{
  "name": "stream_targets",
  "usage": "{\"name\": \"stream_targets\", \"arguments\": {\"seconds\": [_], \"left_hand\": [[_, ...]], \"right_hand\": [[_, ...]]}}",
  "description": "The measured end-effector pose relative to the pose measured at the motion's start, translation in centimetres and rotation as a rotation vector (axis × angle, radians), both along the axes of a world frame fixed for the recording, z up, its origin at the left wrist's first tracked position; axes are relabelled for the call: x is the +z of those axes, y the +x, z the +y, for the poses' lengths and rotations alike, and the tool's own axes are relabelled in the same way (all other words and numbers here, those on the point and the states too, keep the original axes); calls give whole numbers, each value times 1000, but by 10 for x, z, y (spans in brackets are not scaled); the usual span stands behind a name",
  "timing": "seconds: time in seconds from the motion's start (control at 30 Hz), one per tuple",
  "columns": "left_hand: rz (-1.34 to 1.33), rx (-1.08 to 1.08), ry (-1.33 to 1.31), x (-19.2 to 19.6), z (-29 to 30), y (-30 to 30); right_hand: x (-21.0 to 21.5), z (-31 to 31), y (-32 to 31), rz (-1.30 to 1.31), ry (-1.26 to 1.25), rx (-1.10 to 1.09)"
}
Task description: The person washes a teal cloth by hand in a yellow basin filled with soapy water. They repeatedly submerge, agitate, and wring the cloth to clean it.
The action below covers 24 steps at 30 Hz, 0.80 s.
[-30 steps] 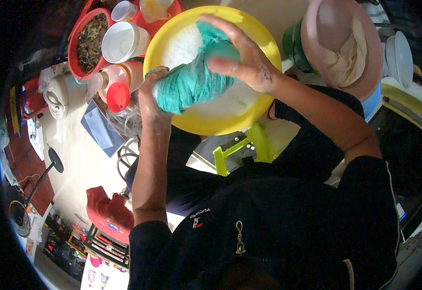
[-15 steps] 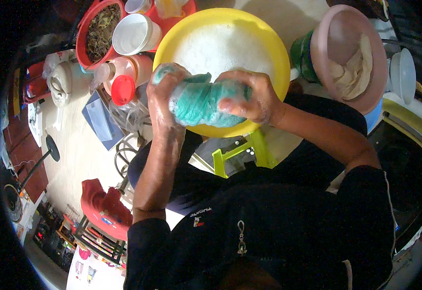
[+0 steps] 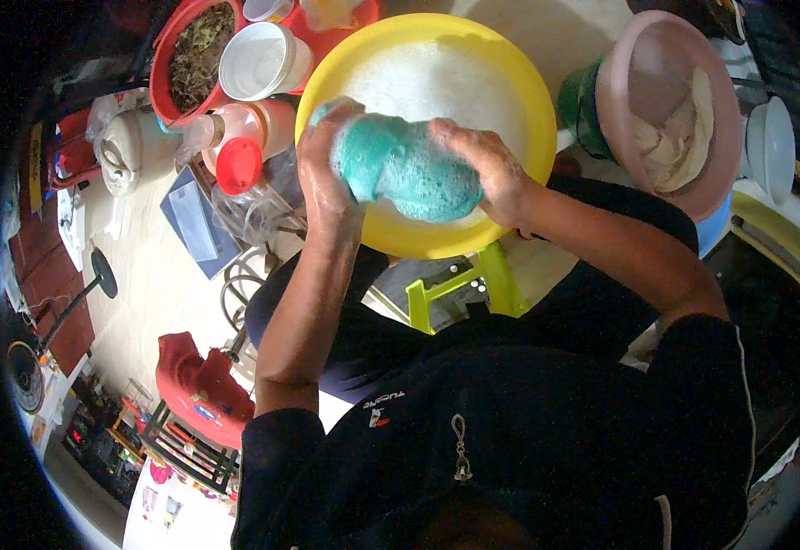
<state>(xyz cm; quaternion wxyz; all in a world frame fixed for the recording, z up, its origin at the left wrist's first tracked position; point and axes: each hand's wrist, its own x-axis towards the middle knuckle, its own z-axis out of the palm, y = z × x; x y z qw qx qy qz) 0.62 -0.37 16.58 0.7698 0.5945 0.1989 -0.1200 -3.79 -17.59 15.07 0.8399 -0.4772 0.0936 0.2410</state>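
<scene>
A wet green cloth (image 3: 404, 170), bunched into a thick roll and covered with suds, is held over a yellow basin (image 3: 546, 137). White foamy water (image 3: 436, 82) fills much of the basin. My left hand (image 3: 324, 165) wraps round the cloth's left end, with foam on the fingers. My right hand (image 3: 491, 170) grips the other end, its thumb and fingers lying along the top. The undersides of the fingers are hidden by the cloth.
A pink tub (image 3: 643, 110) with cream cloth (image 3: 684, 147) stands at the right, beside a green bucket (image 3: 583, 110). At the left are a white tub (image 3: 255, 62), a red pot of dry plant matter (image 3: 200, 69) and a red-capped jar (image 3: 238, 166). A lime-green stool (image 3: 496, 284) is below the basin.
The green cloth has turned from a twisted shape into a rounder, foamier bundle. My right hand has shifted its hold, with fingers now on top; both hands moved slightly.
</scene>
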Motion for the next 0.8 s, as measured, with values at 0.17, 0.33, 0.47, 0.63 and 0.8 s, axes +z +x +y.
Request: {"name": "stream_targets", "arguments": {"seconds": [0.17, 0.33, 0.47, 0.63, 0.8], "left_hand": [[-375, -202, 225, 2, -1, 5], [-253, -341, 344, 8, 8, 5], [-115, -218, 260, 2, 13, 11], [34, -71, -99, -30, 30, 28], [183, -257, -181, -35, 24, 13]], "right_hand": [[-3, -4, 3, 145, -63, -34], [16, -11, 15, 362, -141, 139], [19, -19, 29, 297, -132, 314], [43, -33, 30, -125, -131, 210], [48, -35, 17, -897, -811, 236]]}}
